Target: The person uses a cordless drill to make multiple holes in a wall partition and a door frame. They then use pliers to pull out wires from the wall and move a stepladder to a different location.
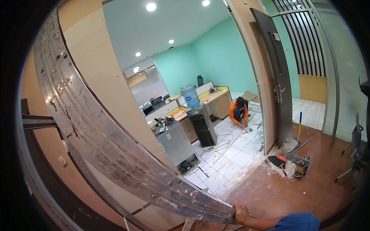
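Note:
A broad, dirty metal ladder rail (111,150), riveted and stained with dried paint or plaster, runs from the upper left to the bottom centre. At its lower end is my right hand (241,213), fingers curled round the edge. That arm comes in from the lower right in a blue sleeve (298,222). Crosspieces of the ladder (38,121) show at the left and along the bottom. My left hand is not in view.
Beyond a wall opening, a person in orange (238,112) crouches on white tiles. Nearby stand a grey cabinet (177,146) and a water dispenser with a blue bottle (190,96). Tools and rubble (289,165) lie on brown floor near an open dark door (275,77). A chair (356,146) stands right.

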### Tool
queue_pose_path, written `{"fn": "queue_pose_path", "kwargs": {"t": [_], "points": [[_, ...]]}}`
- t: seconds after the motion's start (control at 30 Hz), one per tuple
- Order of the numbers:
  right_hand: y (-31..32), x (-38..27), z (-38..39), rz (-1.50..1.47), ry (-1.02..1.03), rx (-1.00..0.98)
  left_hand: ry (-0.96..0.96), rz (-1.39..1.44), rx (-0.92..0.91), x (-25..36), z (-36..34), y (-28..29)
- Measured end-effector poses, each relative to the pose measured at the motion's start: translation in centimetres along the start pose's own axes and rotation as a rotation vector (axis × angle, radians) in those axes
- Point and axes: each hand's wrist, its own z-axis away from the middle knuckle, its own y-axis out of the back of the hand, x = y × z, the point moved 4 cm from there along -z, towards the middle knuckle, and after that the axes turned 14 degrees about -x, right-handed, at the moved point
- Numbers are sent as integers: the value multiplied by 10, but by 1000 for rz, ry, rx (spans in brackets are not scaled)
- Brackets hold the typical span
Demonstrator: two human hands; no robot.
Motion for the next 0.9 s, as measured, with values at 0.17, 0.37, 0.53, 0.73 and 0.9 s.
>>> {"fn": "queue_pose_path", "kwargs": {"t": [0.17,0.37,0.53,0.73,0.9], "points": [[-2,4,-5,-44,100,38,3,-5,12,-2,3,8],[2,24,6,342,476,163,-2,-13,33,2,10,11],[8,45,23,365,428,57,-29,-16,32,2,23,15],[16,32,31,-95,18,-103,-77,-27,46,10,42,13],[27,18,37,-66,-88,-343,-49,92,326,23,61,1]]}}
